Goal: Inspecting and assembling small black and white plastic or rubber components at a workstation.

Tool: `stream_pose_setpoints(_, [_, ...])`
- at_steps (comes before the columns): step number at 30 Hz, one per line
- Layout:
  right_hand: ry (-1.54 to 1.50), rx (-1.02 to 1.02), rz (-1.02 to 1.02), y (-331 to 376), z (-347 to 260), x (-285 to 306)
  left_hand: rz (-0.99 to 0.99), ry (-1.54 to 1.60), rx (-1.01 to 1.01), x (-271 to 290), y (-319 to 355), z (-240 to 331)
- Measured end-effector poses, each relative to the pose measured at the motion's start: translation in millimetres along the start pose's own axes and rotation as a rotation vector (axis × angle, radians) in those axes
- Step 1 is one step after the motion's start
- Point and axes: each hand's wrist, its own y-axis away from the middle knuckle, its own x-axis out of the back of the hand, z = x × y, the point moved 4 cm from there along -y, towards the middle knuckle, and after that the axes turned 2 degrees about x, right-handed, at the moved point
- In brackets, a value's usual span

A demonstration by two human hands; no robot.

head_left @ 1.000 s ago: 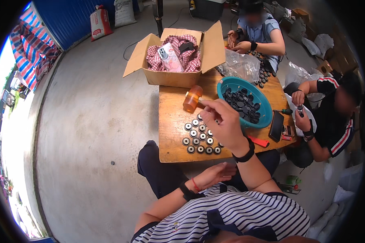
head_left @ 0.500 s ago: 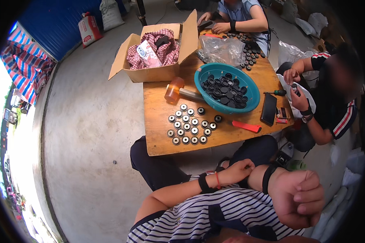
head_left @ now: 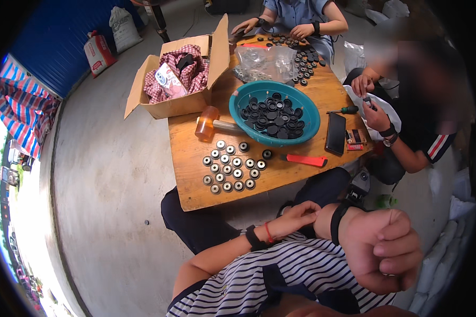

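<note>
My right hand (head_left: 384, 252) is raised close at the lower right, curled into a fist with nothing visible in it. A black band (head_left: 337, 224) circles its wrist. My left hand (head_left: 292, 219) reaches across my body against the right forearm, its fingertips bent together there; whatever they may pinch is hidden. A black band (head_left: 255, 239) and a thin red cord (head_left: 269, 232) are on the left wrist. Beyond my knees, several black round parts with metal centres (head_left: 227, 169) stand in loose rows on the wooden table (head_left: 188, 198). Neither hand touches them.
On the table are a mallet (head_left: 208, 124), a teal basin (head_left: 237, 129) of black discs, a red cutter (head_left: 307, 160), a phone (head_left: 335, 134), a screwdriver (head_left: 348, 110), a clear plastic bag (head_left: 264, 62) and an open cardboard box (head_left: 182, 105). Two other people work at the far and right sides.
The view has shifted, so the table and box sit further left. My left hand stays at the right forearm and my right fist stays closed. The far person's hands have moved apart.
</note>
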Motion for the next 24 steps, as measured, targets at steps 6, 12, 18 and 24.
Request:
stream_pose_setpoints(6, [-0.073,-0.032,0.078,3,6,-8,-0.015,0.203,0.146,1,-1,-15])
stream_pose_setpoints(12, [0.005,0.019,-0.062,2,8,-10,-0.078,0.271,0.157,0,2,-4])
stream_pose_setpoints(18, [0.053,-0.25,-0.204,46,38,-20,-0.064,0.478,0.111,9,11,-1])
stream_pose_setpoints(24, [0.54,-0.659,-0.823,128,116,25,0.028,0.066,0.085,63,41,51])
